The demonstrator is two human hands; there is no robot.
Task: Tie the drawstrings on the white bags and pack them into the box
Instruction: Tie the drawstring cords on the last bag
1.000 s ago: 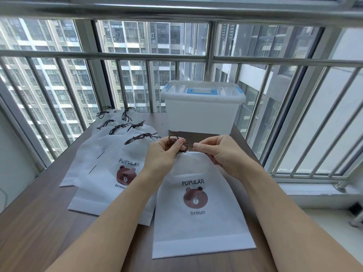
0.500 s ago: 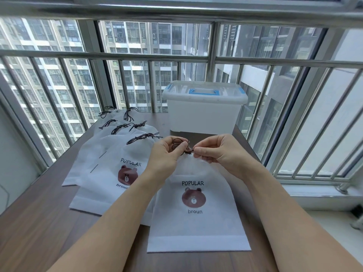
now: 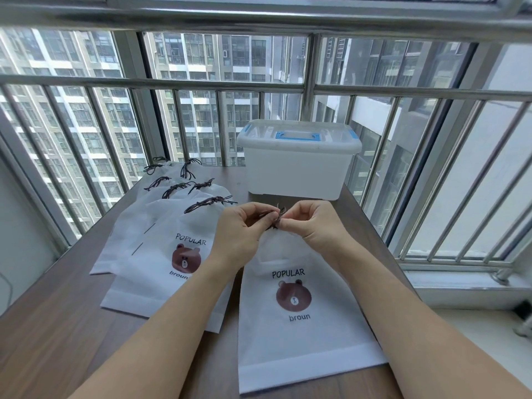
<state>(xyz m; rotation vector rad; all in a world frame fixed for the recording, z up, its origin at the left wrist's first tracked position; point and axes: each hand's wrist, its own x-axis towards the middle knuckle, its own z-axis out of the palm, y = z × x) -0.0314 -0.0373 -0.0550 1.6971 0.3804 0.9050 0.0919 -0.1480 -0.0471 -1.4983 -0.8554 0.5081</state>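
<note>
Head view: my left hand (image 3: 244, 228) and right hand (image 3: 312, 224) have drawn closer, fingers pinching the dark brown drawstring (image 3: 277, 218) of the white bear-print fabric bag (image 3: 299, 318) on the wooden worktop (image 3: 57, 326). The knot looks nearly cinched; the lidded white plastic box (image 3: 298, 165) waits behind.

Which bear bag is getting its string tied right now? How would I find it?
Find the white plastic box with blue handle at the table's far end. Just in front lies one white bag, nearer you than the fanned pile of bags on its left. It alone has both hands, left hand and right hand, pinching its dark drawstring.
</note>
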